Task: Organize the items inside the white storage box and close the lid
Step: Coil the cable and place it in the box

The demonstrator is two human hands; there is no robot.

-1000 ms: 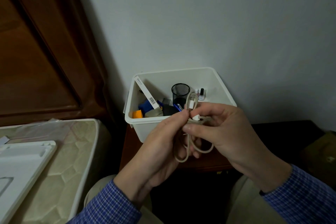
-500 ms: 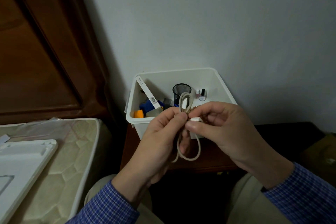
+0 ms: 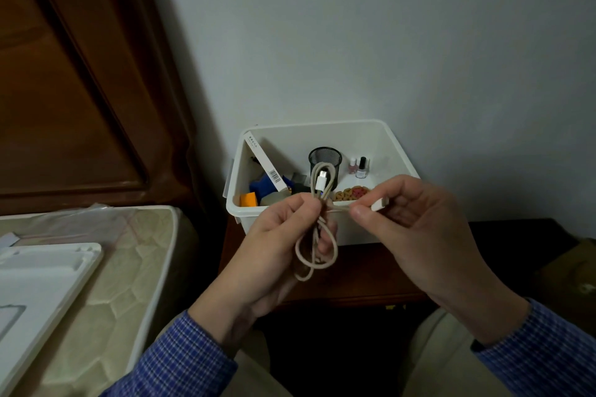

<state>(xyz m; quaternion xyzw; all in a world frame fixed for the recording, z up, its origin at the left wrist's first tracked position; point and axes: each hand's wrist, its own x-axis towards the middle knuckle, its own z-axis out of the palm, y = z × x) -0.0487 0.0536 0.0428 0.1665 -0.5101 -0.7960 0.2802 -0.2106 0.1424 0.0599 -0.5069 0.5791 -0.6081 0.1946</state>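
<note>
At frame centre, the left hand gripped a coiled cable; right hand fingers pinched its plug. The box behind stood open, lid lower left, unfitted.

Barcode printed on the long white carton leaning inside the white storage box, small dark characters at its upper end too small to be read, no other text legible

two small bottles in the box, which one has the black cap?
The right-hand bottle, nearer the box's right wall; it is taller, and the pink bottle beside it has a white cap.
</note>
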